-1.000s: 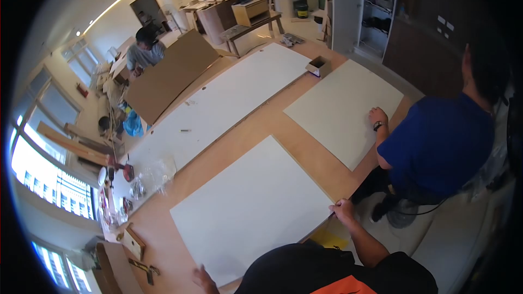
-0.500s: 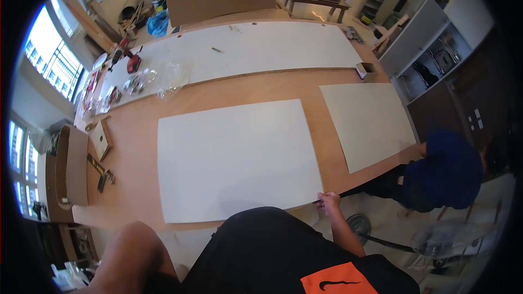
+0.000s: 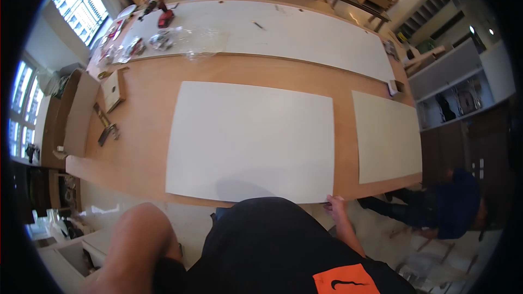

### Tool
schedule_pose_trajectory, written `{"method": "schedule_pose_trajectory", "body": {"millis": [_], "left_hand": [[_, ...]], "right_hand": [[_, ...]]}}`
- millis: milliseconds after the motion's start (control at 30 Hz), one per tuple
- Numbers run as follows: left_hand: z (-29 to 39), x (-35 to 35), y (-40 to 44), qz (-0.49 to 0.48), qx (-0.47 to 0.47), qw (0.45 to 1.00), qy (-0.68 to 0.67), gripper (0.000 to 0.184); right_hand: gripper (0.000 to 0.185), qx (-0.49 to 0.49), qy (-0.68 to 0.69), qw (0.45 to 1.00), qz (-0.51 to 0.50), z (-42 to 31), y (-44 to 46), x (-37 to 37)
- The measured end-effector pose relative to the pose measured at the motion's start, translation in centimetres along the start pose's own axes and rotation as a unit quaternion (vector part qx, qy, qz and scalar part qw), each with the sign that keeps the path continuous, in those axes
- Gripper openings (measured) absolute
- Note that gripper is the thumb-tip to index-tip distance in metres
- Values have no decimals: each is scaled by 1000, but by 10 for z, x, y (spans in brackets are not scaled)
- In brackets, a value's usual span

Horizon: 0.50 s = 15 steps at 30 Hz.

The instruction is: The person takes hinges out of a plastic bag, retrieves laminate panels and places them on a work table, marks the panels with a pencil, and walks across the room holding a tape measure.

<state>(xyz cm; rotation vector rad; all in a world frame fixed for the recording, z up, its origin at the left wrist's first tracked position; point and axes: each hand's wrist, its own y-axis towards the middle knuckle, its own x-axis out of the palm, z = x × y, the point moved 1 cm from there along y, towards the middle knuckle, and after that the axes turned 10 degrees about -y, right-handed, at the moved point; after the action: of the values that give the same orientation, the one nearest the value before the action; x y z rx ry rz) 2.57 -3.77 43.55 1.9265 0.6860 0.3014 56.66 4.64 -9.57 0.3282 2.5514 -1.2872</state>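
Note:
A white rectangular panel point(image 3: 253, 141) lies flat on the brown tabletop point(image 3: 141, 130) before me. At its near right corner is my right hand point(image 3: 336, 206), its fingers closed. Something small and dark shows at the fingertips, too small to make out. My left arm is bent at the lower left, and its hand is outside the view. A paler panel point(image 3: 387, 139) lies to the right of the white one.
Across the back lies a long white board point(image 3: 305, 35) with a red drill point(image 3: 165, 17) and plastic bags point(image 3: 201, 41). A clamp-like tool point(image 3: 106, 125) and wooden block point(image 3: 113, 91) lie left. A person in blue point(image 3: 456, 204) is bent low at the right.
The view has swung right and down. My left hand, near the panel's left corner earlier, has left the view. My right hand stays at the right corner. The person in blue has moved off the paler panel.

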Motion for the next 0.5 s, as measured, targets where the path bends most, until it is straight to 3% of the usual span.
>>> {"method": "schedule_pose_trajectory", "body": {"millis": [100, 200, 233, 267, 300, 333, 400, 500], "left_hand": [[8, -17, -43, 125, -73, 989, 4, 20], [7, -7, -99, 246, -316, 915, -49, 20], [5, 9, -119, 232, -446, 864, -16, 13], [4, 25, -139, 196, -568, 799, 12, 20], [7, 19, -177, 163, -639, 748, -77, 20], [20, 21, -219, 202, -707, 661, -153, 17], [62, 31, -293, 233, -812, 498, -198, 8], [126, 46, -352, 219, -901, 330, -178, 2]], "right_hand": [[29, -8, -33, 999, -34, -1, 8, 0], [25, -36, -103, 994, 7, 7, 28, -11], [25, -56, -112, 992, 9, 9, 31, -13], [25, -83, -140, 986, 35, 13, 35, -15], [25, -111, -166, 978, 64, 11, 36, -13], [30, -100, -289, 946, 107, 0, 28, -9], [43, -79, -519, 829, 195, -61, -35, 18], [68, -194, -507, 788, 289, -83, -53, 53]]}}
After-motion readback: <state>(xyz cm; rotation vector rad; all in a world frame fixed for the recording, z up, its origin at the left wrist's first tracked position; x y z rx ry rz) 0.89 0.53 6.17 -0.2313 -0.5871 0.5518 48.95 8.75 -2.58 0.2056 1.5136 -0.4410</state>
